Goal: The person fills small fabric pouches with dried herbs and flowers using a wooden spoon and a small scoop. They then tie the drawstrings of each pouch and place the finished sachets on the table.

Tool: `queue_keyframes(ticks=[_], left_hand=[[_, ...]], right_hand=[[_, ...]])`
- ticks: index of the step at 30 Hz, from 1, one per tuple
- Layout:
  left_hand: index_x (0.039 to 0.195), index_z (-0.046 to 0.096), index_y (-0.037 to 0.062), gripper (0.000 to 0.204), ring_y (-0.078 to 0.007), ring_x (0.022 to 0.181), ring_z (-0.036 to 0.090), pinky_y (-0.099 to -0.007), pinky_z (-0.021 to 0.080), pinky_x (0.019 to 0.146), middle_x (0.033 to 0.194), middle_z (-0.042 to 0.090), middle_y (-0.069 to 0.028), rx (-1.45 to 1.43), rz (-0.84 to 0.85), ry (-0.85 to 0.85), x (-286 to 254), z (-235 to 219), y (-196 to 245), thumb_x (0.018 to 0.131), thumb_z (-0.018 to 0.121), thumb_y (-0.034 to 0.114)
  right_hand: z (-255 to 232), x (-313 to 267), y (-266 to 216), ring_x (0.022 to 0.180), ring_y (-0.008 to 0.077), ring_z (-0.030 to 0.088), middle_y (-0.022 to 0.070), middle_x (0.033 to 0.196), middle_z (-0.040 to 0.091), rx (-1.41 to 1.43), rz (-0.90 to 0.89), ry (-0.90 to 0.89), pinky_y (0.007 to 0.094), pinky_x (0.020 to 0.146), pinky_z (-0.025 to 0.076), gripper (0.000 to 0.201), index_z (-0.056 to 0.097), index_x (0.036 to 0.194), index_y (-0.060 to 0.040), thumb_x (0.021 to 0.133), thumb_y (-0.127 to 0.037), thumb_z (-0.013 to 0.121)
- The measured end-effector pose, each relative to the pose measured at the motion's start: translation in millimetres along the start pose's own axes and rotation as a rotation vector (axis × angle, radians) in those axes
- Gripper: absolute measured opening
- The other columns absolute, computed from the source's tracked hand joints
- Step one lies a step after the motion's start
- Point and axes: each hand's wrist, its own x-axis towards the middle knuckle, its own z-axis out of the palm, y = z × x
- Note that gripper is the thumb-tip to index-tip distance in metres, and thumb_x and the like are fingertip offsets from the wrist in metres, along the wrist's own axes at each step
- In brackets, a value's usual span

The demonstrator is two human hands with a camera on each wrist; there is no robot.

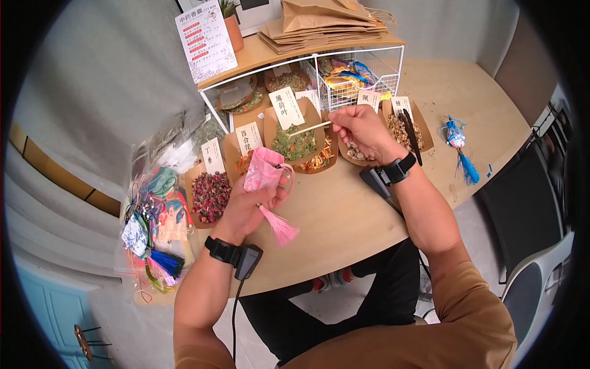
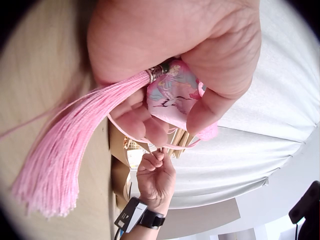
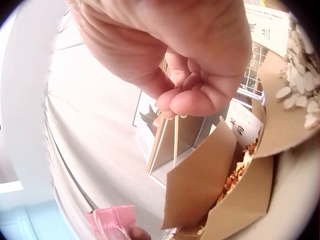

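My left hand (image 1: 255,200) holds a pink pouch (image 1: 264,169) upright near the front of the table, with its pink tassel (image 1: 279,226) hanging below. In the left wrist view the fingers curl round the patterned pouch (image 2: 175,95), and the tassel (image 2: 75,135) spreads to the left. My right hand (image 1: 365,132) pinches one end of a thin pale stick (image 1: 310,129) above the tray of green dried leaves (image 1: 295,146). The right wrist view shows thumb and fingertips together on the stick (image 3: 175,142); the pouch (image 3: 115,217) is at the lower left.
Trays of red buds (image 1: 211,195) and pale slices stand around, several with labels. A dark utensil (image 1: 410,136) lies on the right tray. A blue tasselled pouch (image 1: 455,136) lies at the right, other pouches (image 1: 135,235) at the left. A shelf (image 1: 246,59) stands behind.
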Motion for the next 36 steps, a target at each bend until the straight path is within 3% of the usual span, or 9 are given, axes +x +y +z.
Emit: queue_keyframes(ticks=[7, 15, 21, 31, 36], left_hand=[[0.114, 0.059, -0.0011, 0.035, -0.0138, 0.084, 0.064, -0.0249, 0.048, 0.068, 0.107, 0.063, -0.0087, 0.021, 0.005, -0.028, 1, -5, -2, 0.081, 0.067, 0.003], [0.119, 0.055, 0.0007, 0.042, -0.0136, 0.084, 0.062, -0.0247, 0.048, 0.07, 0.109, 0.061, -0.0089, 0.04, -0.02, -0.033, -1, 0, 2, 0.08, 0.07, 0.007], [0.115, 0.056, -0.0007, 0.04, -0.0147, 0.082, 0.062, -0.0253, 0.049, 0.069, 0.101, 0.063, -0.0085, 0.057, 0.007, -0.094, 1, 3, 3, 0.08, 0.072, 0.011], [0.114, 0.054, -0.0028, 0.047, -0.0189, 0.082, 0.063, -0.0253, 0.05, 0.065, 0.099, 0.063, -0.0113, 0.086, 0.03, -0.072, -2, 6, 5, 0.079, 0.075, 0.021], [0.115, 0.054, -0.0002, 0.05, -0.0205, 0.084, 0.063, -0.0271, 0.051, 0.067, 0.101, 0.063, -0.0126, 0.031, 0.02, -0.099, -2, 0, -1, 0.081, 0.072, 0.032]], right_hand=[[6, -16, -17, 0.056, 0.004, 0.054, 0.0003, 0.071, 0.064, 0.119, -0.113, -0.105, 0.0166, 0.049, 0.043, 0.009, 0.069, 0.09, -0.0011, 0.09, -0.009, 0.064], [19, -28, -18, 0.059, 0.005, 0.055, 0.0016, 0.073, 0.066, 0.006, -0.287, -0.258, 0.0183, 0.053, 0.046, 0.017, 0.072, 0.098, 0.0011, 0.088, -0.013, 0.07], [16, -20, -14, 0.06, 0.0045, 0.055, 0.0013, 0.077, 0.066, 0.113, -0.293, -0.145, 0.0193, 0.052, 0.045, 0.018, 0.071, 0.1, 0.0011, 0.09, -0.013, 0.068], [2, 1, 8, 0.056, 0.0057, 0.054, 0.0007, 0.061, 0.063, -0.472, -0.385, 0.229, 0.026, 0.053, 0.045, 0.02, 0.072, 0.086, 0.0021, 0.086, -0.018, 0.068], [3, 0, 10, 0.055, 0.0065, 0.054, 0.001, 0.059, 0.062, -0.528, -0.392, 0.223, 0.0265, 0.053, 0.045, 0.019, 0.072, 0.083, 0.0017, 0.085, -0.017, 0.069]])
